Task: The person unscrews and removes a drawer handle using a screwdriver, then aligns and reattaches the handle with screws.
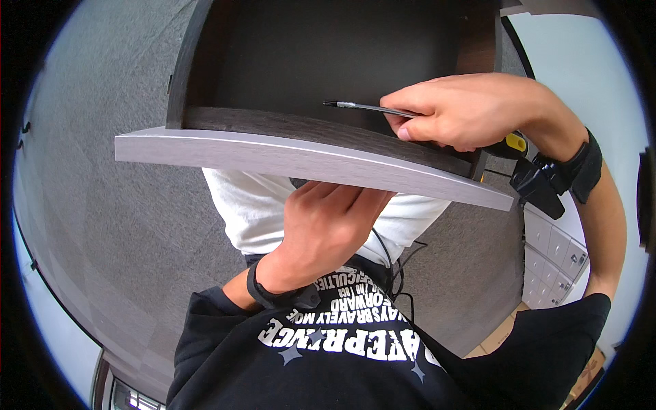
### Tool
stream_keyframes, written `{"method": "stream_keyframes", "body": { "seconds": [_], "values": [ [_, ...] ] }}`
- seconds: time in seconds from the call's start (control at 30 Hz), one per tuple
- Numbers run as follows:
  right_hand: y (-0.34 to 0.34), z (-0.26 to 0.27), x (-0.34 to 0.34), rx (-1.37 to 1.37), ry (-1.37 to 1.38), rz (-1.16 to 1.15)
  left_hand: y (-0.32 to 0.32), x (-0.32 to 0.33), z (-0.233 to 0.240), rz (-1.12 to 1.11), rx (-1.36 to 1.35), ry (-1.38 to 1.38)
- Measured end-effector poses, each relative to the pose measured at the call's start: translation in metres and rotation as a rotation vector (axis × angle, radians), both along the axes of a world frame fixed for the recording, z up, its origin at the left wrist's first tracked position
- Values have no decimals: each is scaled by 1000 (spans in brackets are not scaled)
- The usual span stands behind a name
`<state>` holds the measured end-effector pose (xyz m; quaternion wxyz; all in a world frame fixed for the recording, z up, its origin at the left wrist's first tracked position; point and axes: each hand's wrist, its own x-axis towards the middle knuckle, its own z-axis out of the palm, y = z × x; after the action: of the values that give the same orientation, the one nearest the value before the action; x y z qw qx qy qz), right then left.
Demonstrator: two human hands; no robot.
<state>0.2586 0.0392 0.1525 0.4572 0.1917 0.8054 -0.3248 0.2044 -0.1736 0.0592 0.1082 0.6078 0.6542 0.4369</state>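
Observation:
My right hand (456,110) is over the right front corner of a dark wooden drawer (328,56), closed around a thin pen-like rod (371,108) with a dark tip that points left. Below that hand, beyond the drawer's right side, shows part of a black and yellow tool handle (515,143); whether the hand touches it I cannot tell. My left hand (328,225) is at the outer side of the light grey drawer front (307,159), its fingertips hidden under the panel, so its grip is not plain to see.
Grey carpet (123,215) spreads at the left and below. Black cables (402,261) hang beside my legs. At the right stand small white lockers (553,251), with cardboard boxes (494,335) near them. A black device (538,179) is strapped to my right wrist.

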Motion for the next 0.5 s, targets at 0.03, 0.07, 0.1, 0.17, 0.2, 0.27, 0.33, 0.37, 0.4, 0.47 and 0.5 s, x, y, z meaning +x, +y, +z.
{"method": "stream_keyframes", "body": {
  "seconds": [0.03, 0.07, 0.1, 0.17, 0.2, 0.27, 0.33, 0.37, 0.4, 0.47, 0.5],
  "values": [
    [1, 1, 1, 0, 1, -1, 0, 0, 0, -1, 0, 1],
    [0, 4, 0, -28, 0, -41, 0, 0, -1, -3, -13, -2],
    [-1, 6, -1, -56, 0, -81, 0, 0, -1, -3, -26, -6],
    [-3, 3, -3, -33, -24, -131, -1, -1, -1, -10, -36, 9],
    [-4, 2, -4, -8, -50, -182, -1, -1, -1, -17, -43, 22],
    [-8, -2, -4, 33, -85, -177, 0, 0, -2, -16, -20, 12],
    [-14, 4, -10, 83, -193, -211, 0, -1, -2, -12, 0, 3],
    [-12, 5, -10, 82, -192, -211, 0, -1, -1, -11, -19, -1],
    [-10, 5, -10, 53, -185, -178, -1, 0, 0, -11, -39, -6],
    [-8, 6, -10, 24, -176, -146, 0, 0, 0, -13, -39, -1],
    [-9, 6, -10, 31, -155, -119, 0, 0, -1, -16, -40, 2]
  ]
}}
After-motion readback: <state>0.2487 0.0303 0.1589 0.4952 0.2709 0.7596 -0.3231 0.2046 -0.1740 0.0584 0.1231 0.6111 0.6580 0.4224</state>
